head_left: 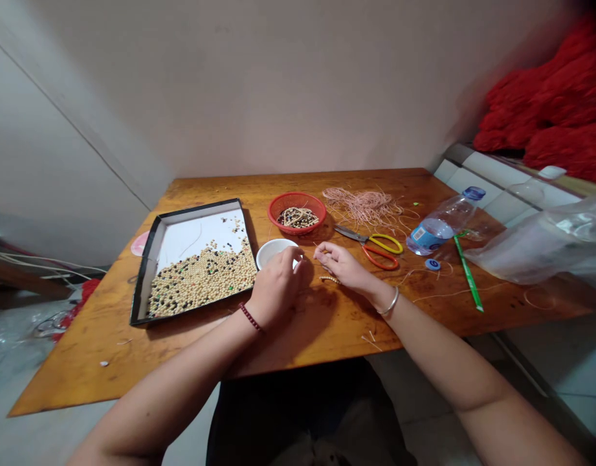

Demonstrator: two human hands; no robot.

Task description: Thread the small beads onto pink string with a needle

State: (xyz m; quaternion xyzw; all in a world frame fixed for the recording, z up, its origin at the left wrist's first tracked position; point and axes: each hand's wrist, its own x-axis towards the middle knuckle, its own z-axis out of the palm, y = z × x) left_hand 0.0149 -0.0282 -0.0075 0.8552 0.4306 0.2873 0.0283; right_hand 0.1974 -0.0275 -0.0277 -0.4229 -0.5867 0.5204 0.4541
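Note:
My left hand (pixel 277 281) is closed in a pinch beside a white bowl (pixel 268 247), partly covering it; what its fingertips hold, if anything, is too small to make out. My right hand (pixel 340 264), just to the right, pinches a thin cord whose end shows faintly at the fingertips. Below that hand, a short string of pale beads (pixel 329 279) rests near the tabletop, seemingly on the same cord. Left of the bowl, a shallow black-rimmed tray (pixel 181 226) holds many loose beads, mostly cream with dark and green ones. Behind the bowl stands a red basket (pixel 298 230) with beaded strings inside.
Scissors (pixel 370 244) with yellow and orange handles lie beyond my right hand, near a tangle of pink cord (pixel 363 206). Farther right are a tilted plastic bottle (pixel 441 223), a blue cap (pixel 432 264), a green stick (pixel 468 273) and a clear plastic bag (pixel 545 243).

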